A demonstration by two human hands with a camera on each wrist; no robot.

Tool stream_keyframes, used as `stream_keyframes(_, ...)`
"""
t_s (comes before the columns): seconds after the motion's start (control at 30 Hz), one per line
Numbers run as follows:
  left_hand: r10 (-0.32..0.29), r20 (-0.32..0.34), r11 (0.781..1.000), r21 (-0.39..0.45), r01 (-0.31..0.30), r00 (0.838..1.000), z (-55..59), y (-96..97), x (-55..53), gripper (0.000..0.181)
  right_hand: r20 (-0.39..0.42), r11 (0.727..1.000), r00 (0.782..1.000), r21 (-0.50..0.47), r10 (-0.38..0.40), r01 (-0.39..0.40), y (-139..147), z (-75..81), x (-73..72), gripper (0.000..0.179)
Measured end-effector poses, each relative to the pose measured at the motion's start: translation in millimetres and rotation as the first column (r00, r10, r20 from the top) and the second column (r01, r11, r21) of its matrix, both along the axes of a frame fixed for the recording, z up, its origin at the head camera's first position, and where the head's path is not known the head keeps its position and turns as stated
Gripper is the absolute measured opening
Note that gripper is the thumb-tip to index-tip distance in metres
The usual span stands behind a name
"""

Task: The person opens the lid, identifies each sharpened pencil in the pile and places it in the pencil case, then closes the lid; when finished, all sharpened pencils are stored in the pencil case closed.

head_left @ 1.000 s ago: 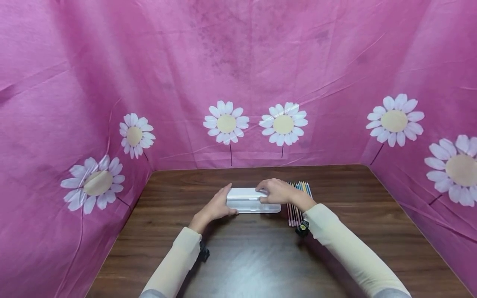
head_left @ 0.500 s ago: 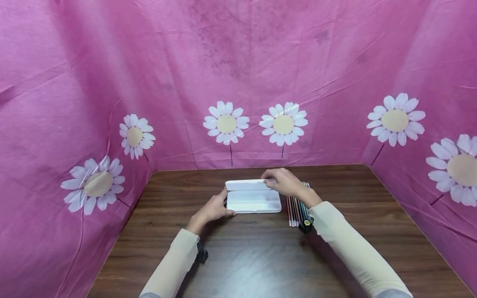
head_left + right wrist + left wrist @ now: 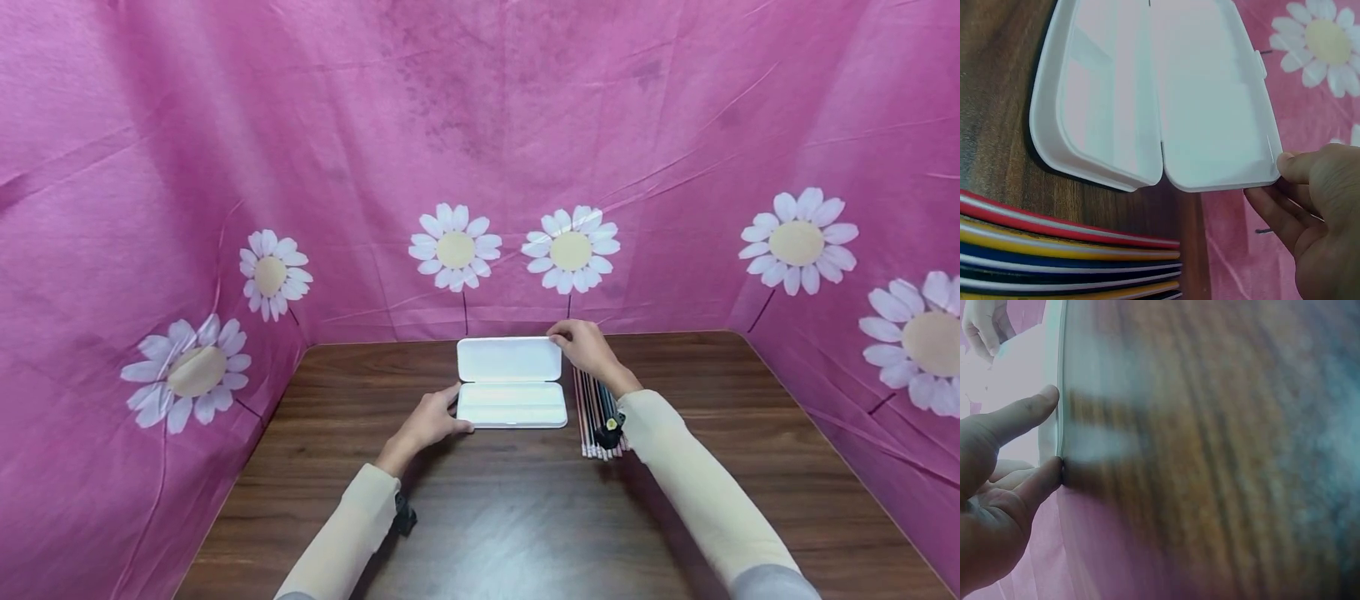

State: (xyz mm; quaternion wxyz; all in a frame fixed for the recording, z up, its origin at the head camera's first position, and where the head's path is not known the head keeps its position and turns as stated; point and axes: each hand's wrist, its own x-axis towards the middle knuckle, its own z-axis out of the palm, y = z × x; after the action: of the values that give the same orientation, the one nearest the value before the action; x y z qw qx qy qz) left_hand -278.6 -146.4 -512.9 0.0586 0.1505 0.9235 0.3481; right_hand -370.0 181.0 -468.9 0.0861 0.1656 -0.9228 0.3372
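The case (image 3: 512,406) on the table (image 3: 480,508) is gripped at its left end by the left hand (image 3: 430,419), its open lid (image 3: 508,360) is pinched by the right hand (image 3: 587,347), and the pencils (image 3: 588,412) beside the case's right end could be scattered if brushed by that hand.

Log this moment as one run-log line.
Left hand: holds left end of white case; right hand: holds corner of lid; lid: open; pencils: lying right of white case
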Motion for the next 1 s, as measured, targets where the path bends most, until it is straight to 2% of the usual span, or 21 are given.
stream_keyframes(0.33,-0.022,-0.028,1.000,0.000,0.022,0.999,0.0,-1.2,-0.5,0.079,0.099,0.997,0.993,-0.022,-0.067,0.070,-1.4,-9.8,-12.5,0.026)
stream_keyframes(0.5,-0.013,-0.030,1.000,-0.026,0.012,0.999,0.3,-2.6,0.1,0.082,0.106,0.997,0.992,-0.030,-0.074,0.078,-2.7,-11.6,-12.3,0.025)
stream_keyframes(0.67,0.012,-0.032,0.999,-0.039,-0.013,0.999,-0.1,-1.7,2.2,0.088,0.093,0.999,0.995,-0.033,-0.040,0.043,2.2,-4.0,-5.7,0.027)
stream_keyframes(0.87,0.026,-0.008,1.000,0.004,-0.026,1.000,0.8,0.7,6.8,0.088,-0.001,1.000,1.000,-0.028,0.005,-0.005,15.9,14.5,11.9,0.026)
stream_keyframes(1.0,0.029,-0.005,0.999,0.038,-0.029,1.000,1.9,1.5,10.7,0.086,-0.059,1.000,0.998,0.018,0.019,-0.018,33.8,23.7,24.7,0.023)
